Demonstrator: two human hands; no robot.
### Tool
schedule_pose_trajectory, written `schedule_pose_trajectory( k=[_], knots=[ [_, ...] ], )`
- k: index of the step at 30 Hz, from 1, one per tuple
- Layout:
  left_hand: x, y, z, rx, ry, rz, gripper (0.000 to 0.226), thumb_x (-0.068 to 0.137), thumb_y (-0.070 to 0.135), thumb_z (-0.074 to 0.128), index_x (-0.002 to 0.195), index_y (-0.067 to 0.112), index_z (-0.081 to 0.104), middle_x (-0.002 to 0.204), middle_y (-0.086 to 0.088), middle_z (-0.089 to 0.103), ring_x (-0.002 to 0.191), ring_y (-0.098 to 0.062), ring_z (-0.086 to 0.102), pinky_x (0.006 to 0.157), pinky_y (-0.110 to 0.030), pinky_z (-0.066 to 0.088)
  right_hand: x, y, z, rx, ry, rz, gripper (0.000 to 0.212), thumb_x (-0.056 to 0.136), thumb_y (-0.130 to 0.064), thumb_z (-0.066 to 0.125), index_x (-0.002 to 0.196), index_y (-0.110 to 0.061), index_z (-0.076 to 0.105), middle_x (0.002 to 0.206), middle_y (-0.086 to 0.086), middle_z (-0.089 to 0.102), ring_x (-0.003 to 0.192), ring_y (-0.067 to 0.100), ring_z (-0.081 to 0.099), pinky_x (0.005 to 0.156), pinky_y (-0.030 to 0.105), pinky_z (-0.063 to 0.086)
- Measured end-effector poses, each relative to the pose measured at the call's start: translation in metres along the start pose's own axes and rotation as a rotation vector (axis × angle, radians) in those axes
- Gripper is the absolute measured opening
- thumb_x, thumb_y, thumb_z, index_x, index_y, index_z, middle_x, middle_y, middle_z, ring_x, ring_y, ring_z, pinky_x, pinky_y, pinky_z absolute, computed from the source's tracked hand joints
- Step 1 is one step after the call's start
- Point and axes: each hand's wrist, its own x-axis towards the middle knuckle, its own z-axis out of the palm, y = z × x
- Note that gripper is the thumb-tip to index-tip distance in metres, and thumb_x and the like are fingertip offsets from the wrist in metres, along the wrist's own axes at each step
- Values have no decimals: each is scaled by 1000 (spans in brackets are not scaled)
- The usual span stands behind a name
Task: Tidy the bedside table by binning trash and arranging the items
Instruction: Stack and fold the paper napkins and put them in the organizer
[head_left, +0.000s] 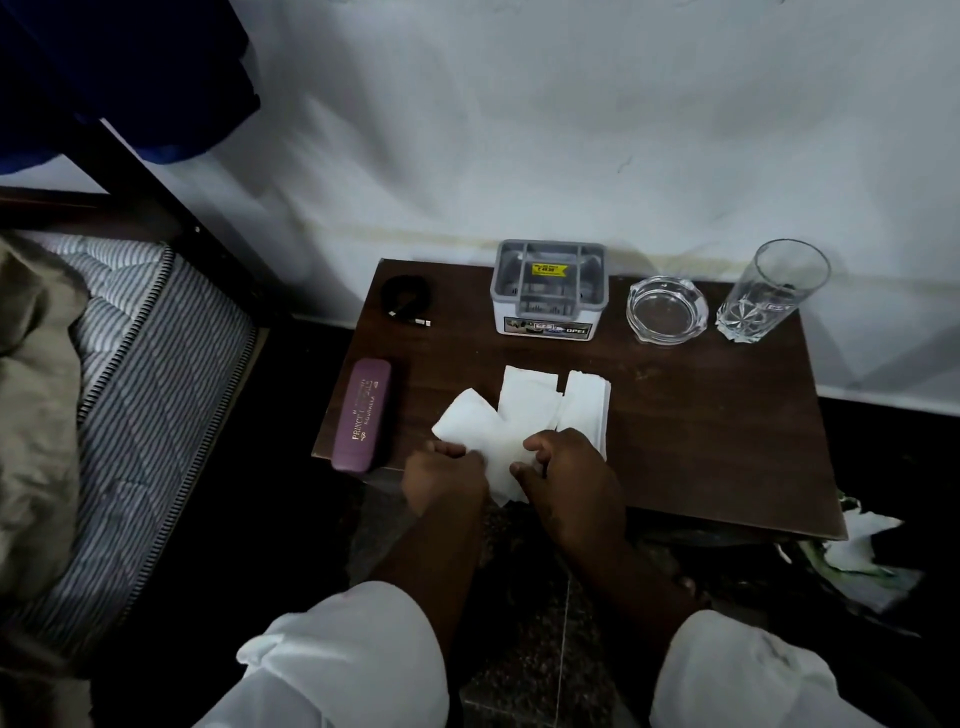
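Several white tissues (527, 405) lie fanned out near the front edge of the dark wooden bedside table (701, 415). My left hand (441, 480) pinches the near left corner of the tissues. My right hand (569, 478) grips them from the right, fingers curled on the paper. A purple spectacle case (363, 415) lies at the table's front left corner. At the back stand a grey organiser box (549, 288), a glass ashtray (666, 310) and a tall drinking glass (774, 291). A coiled black cable (406, 299) sits at the back left.
A bed with a striped mattress (135, 395) and a beige blanket (31, 389) stands to the left. A white wall (571, 130) rises behind the table. On the floor at the right lies a dark bag with crumpled white paper (857, 545).
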Motion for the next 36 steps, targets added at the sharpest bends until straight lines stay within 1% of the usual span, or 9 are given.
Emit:
schedule_pose_trajectory(
  k=[6,9,13,16,19,22,25,30,36],
  knots=[
    [-3,6,4,-25,-16,151,15,76,19,77,72,22,63,82,-2,72,80,-24,70,76,-37,58,1,2,-1,-28,-24,7,31,90,-41,66,119,-28,66,113,-3,62,101,17,63,82,33,50],
    [-8,12,4,-112,-24,202,9,81,12,69,86,12,61,83,1,64,79,-20,61,74,-33,49,1,3,-2,19,29,21,27,90,-38,67,115,-28,67,111,-5,63,98,16,63,80,31,48],
    [-11,14,5,-227,-85,168,30,83,4,71,104,10,51,82,5,51,72,-12,53,73,-28,40,1,4,-2,78,84,37,23,89,-32,70,111,-26,69,106,-4,65,93,16,63,78,29,49],
    [-10,15,3,-276,-55,198,37,82,-1,71,106,14,46,85,0,55,79,-20,58,76,-34,49,1,3,-3,102,101,41,21,87,-30,71,107,-25,69,102,-3,65,92,17,64,81,34,53],
    [-5,15,0,-247,1,286,39,82,-2,69,106,19,47,100,-9,64,91,-27,65,87,-44,56,2,3,-5,134,108,51,17,86,-27,71,103,-25,69,100,-3,65,92,19,63,81,36,53],
    [-4,14,-2,-225,-32,348,39,83,-3,65,106,25,51,112,-7,68,103,-25,67,92,-47,57,2,3,-6,158,122,51,16,85,-24,71,100,-26,69,99,-3,65,92,18,63,81,37,53],
    [-3,11,-4,-177,-59,372,37,82,-5,61,105,24,57,111,-5,69,102,-26,67,90,-47,57,3,1,-6,172,144,59,15,85,-22,69,100,-26,69,98,-3,65,92,18,63,81,38,53],
    [1,4,0,-177,-129,286,35,79,-7,62,98,23,62,105,-8,68,95,-32,68,86,-51,57,2,-1,-6,183,163,112,2,87,-25,66,88,-23,65,86,-6,67,83,17,63,77,37,54],
    [10,-3,2,-237,-239,109,34,75,-11,69,92,18,65,108,-23,69,97,-39,68,87,-49,59,-8,-6,-4,242,152,266,17,88,-33,68,90,-19,60,86,0,67,81,21,63,70,30,49]
  ],
)
